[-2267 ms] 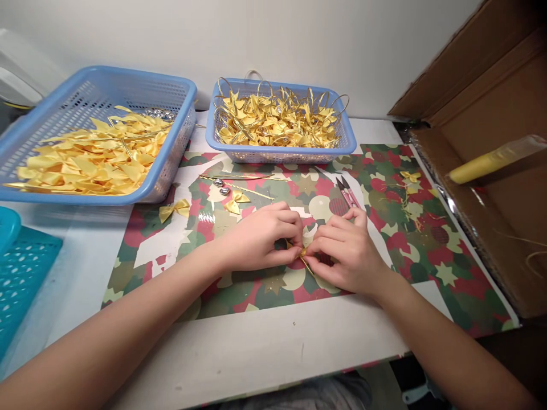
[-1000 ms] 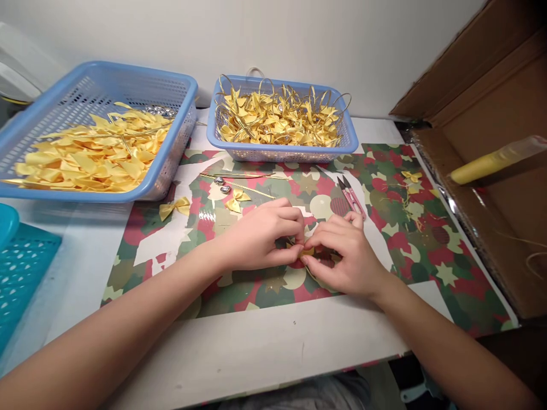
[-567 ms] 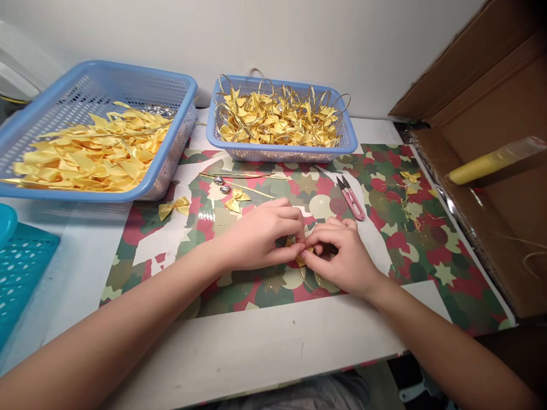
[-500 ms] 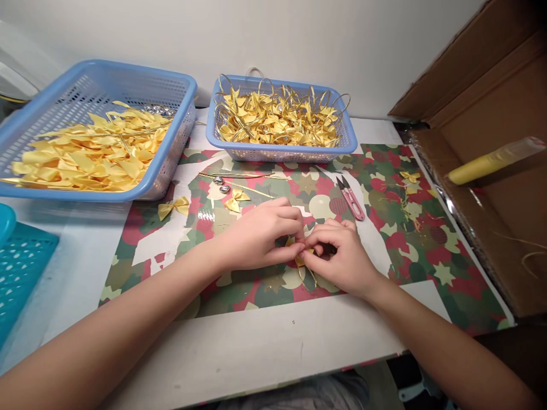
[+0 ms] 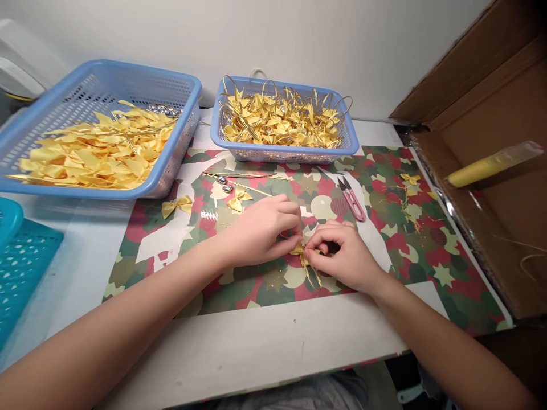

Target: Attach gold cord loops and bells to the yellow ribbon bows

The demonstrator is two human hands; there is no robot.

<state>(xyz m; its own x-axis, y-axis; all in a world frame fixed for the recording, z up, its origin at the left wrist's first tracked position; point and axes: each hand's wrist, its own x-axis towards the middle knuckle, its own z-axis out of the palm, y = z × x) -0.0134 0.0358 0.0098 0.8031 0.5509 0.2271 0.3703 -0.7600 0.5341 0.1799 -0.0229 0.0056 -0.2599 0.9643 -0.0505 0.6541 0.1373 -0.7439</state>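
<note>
My right hand pinches a small yellow ribbon bow between thumb and forefinger, just above the mat. Two ends of gold cord hang from the bow towards me. Right beside it, the fingers of my left hand are closed together; what they grip, if anything, is hidden. Beyond my left hand lie another yellow bow, two silver bells and several gold cords. A further bow rests to the left. Pink thread snips lie beyond my right hand.
A blue basket of yellow bows, cords and bells stands back left. Another blue basket holds bows on looped cords. A teal basket is at the left edge. At right are a cardboard box, a yellow tube and thread scraps.
My fingertips have drawn apart slightly, leaving more of the bow showing in my right hand. The left fingers have shifted off the bow's middle. The view has moved a little.
</note>
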